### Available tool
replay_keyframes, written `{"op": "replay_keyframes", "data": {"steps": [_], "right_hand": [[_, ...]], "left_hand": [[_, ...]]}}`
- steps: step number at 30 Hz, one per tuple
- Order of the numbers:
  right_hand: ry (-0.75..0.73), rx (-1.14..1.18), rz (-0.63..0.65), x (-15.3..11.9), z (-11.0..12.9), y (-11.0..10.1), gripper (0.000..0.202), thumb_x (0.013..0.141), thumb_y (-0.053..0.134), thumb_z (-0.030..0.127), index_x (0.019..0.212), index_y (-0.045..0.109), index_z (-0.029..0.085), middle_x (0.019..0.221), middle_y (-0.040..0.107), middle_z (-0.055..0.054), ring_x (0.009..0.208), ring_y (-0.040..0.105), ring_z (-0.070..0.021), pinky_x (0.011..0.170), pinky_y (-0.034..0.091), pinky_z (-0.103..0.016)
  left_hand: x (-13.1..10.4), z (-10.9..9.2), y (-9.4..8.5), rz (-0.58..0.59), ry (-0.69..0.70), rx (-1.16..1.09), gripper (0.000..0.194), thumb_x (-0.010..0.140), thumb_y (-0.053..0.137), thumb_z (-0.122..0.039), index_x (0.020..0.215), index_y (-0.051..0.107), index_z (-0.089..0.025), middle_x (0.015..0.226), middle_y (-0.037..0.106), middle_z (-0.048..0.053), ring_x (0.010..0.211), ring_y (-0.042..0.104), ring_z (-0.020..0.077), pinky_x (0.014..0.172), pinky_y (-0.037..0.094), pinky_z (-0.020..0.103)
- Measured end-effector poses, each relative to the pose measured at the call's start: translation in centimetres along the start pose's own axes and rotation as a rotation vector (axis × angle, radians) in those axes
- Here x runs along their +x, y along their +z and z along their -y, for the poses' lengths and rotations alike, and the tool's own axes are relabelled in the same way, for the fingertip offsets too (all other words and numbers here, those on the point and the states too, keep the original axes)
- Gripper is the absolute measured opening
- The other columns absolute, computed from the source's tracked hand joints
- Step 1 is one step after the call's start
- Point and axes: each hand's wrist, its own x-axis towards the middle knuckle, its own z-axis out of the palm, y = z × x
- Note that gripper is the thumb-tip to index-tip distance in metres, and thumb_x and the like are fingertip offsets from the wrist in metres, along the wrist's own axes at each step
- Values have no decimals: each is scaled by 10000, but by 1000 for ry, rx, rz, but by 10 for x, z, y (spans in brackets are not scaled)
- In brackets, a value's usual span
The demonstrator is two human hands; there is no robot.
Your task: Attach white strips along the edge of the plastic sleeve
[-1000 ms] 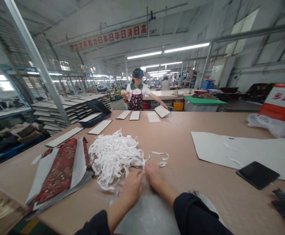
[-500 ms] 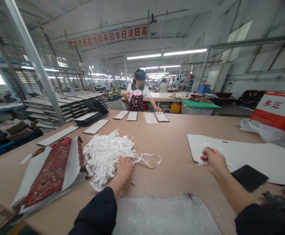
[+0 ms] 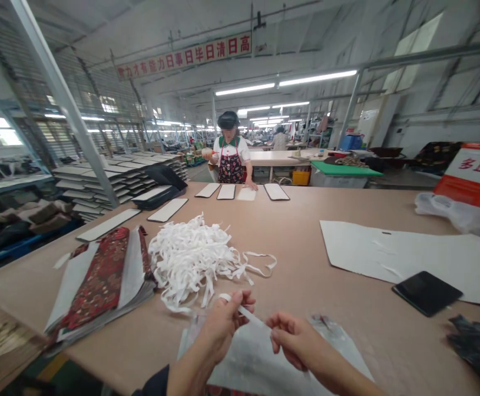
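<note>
My left hand [image 3: 229,319] pinches a white fabric strip [image 3: 253,316] between thumb and fingers. The strip stretches across to my right hand [image 3: 291,338], whose fingers are closed on its other end. Both hands are above a pale, translucent sheet [image 3: 248,352] at the table's near edge; some patterned cloth shows under its lower edge. Beyond my left hand lies a tangled pile of white strips [image 3: 194,253], one loop trailing to the right.
Folded red patterned fabric [image 3: 99,275] lies on the brown table [image 3: 289,258] at left. A white board [image 3: 359,247] and a black tablet-like slab [image 3: 427,293] are at right. Across the table a co-worker [image 3: 231,151] touches a pale panel [image 3: 247,193] among dark-edged panels [image 3: 276,192].
My left hand has come away from the pile with a strip. My right hand has moved left from the white board to meet it. The co-worker's hand has shifted left.
</note>
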Motion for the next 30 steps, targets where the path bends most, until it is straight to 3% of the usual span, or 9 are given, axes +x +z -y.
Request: {"op": "replay_keyframes", "data": {"steps": [2,6,11,15,22,26,30], "right_hand": [[68,-36,-17,-2,-11,-8,216,651,446,325,784,498,164,602,546,46,288,280,-8,292,134,-170],[145,-93,-47,-1,-37,-26,239,633,445,376,758,485,176,555,519,57,278,281,-10,294,132,-170],[173,-181,-55,4,-59,-36,244,641,440,407,740,491,190,533,516,60,273,291,-19,296,153,-172],[207,-232,-61,7,-69,-41,297,632,445,447,770,530,198,568,548,48,285,345,-35,303,197,-184],[214,-323,-48,8,-76,-42,232,631,436,429,683,467,205,535,542,43,336,418,-58,327,260,-174],[201,-325,71,3,-64,-28,144,605,444,332,666,436,202,561,576,21,436,517,-90,373,322,-171],[233,-147,200,-3,-41,-6,117,623,495,258,705,453,185,568,608,5,451,547,-97,415,356,-177]], "left_hand": [[-1,-9,-24,-33,-52,-13,450,639,692,-456,930,591,-128,888,610,71,689,543,120,613,416,234],[-9,-17,-65,29,-162,119,463,609,718,-446,893,617,-95,619,559,7,521,486,84,500,375,208],[-17,-10,-92,-98,-118,202,421,533,766,-405,770,625,-87,508,494,-38,435,400,45,441,313,179],[-17,-9,-103,-241,-95,140,413,472,792,-382,710,609,-99,495,493,-50,415,387,36,426,311,169],[-21,-6,-110,-303,-77,57,284,555,772,-301,653,580,-116,567,556,-16,469,490,59,417,359,147],[-19,-11,-109,-332,-74,-70,136,696,677,-206,741,579,-122,601,569,-1,533,545,73,487,440,151],[-9,-20,-106,-398,-19,-153,46,789,566,-158,758,550,-128,576,546,-8,490,529,62,477,438,143]]}}
